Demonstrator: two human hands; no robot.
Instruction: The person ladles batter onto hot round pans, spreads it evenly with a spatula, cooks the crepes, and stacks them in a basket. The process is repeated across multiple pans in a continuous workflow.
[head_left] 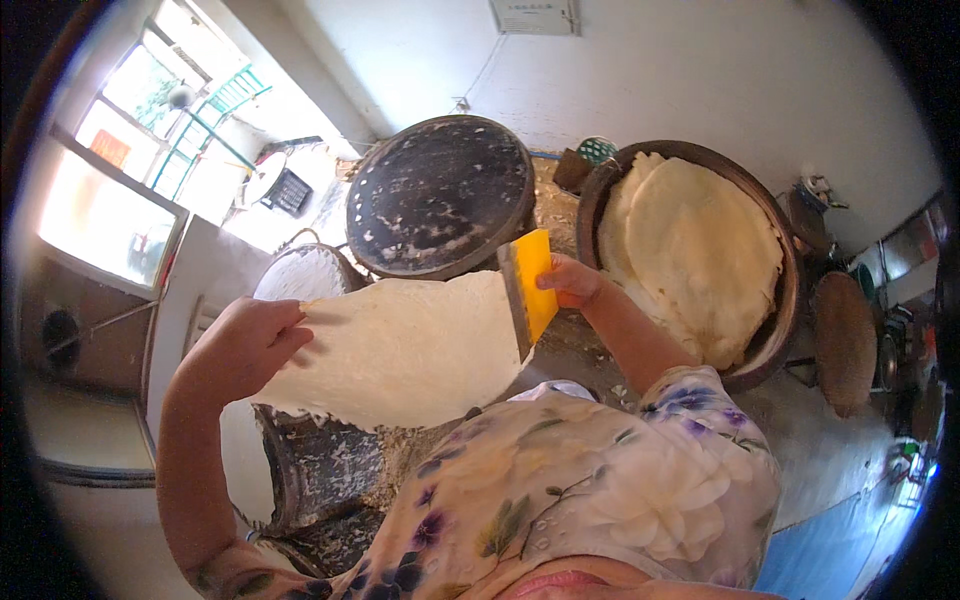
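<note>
A thin, pale flatbread (pixel 410 340) hangs stretched between my two hands, its lower edge ragged. My left hand (pixel 240 345) pinches its left edge near the top corner. My right hand (pixel 575 281) is closed around a yellow scraper (pixel 540 283) with a dark edge strip. The scraper stands upright along the flatbread's right edge; whether my fingers also hold the bread there is hidden. Beyond the sheet sits a round black griddle (pixel 440 195) with pale flecks on it. To the right, a wide round brown tray (pixel 788 290) holds a pile of similar flatbreads (pixel 705 250).
A bucket of white batter (pixel 300 275) is left of the griddle, partly behind the flatbread. Below it is a dark, flaking rounded vessel (pixel 330 460). A green dotted container (pixel 597 150) stands between griddle and tray. A brown round board (pixel 845 340) is at far right.
</note>
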